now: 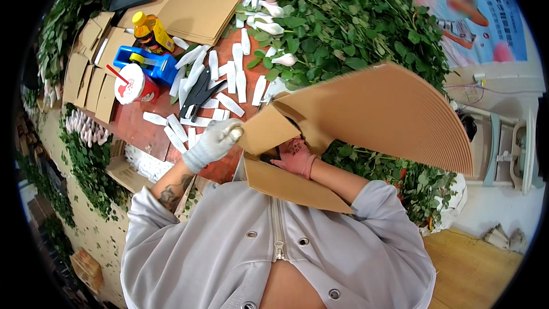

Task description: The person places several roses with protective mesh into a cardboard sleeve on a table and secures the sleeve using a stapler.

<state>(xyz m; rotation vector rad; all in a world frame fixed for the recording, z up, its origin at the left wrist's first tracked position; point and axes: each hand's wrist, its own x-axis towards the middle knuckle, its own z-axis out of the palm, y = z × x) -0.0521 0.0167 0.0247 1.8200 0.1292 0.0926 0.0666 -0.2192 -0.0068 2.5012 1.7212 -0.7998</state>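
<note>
1. At far left, leafy roses (pixel 86 129) with pink buds lie beside the table (pixel 130 127), with more greenery below and above them.
2. Cut card pieces (pixel 94 80) lie overlapping on the table's left part.
3. Next come a red cup (pixel 131 84) with a white lid and straw, a blue tape dispenser (pixel 163 68) just beside it, and a yellow-capped bottle (pixel 154 34) behind.
4. A black stapler (pixel 199 96) lies among scattered white sleeves (pixel 241 84).
5. The left hand (pixel 214 142), in a pale glove, has its fingers curled at the left edge of the cardboard (pixel 377 111); how firmly they pinch it, I cannot tell.
6. The cardboard is folded in front of the person's chest, above the table's near edge, its widest panel fanning out to the right.
7. The right hand (pixel 295 157), in a pink glove, reaches into the fold, apart from the left; its fingers are partly hidden, so their grip cannot be told.
8. Behind, a leafy rose heap (pixel 349 34) covers the table.
9. At far right hangs a blue poster (pixel 492 11).
</note>
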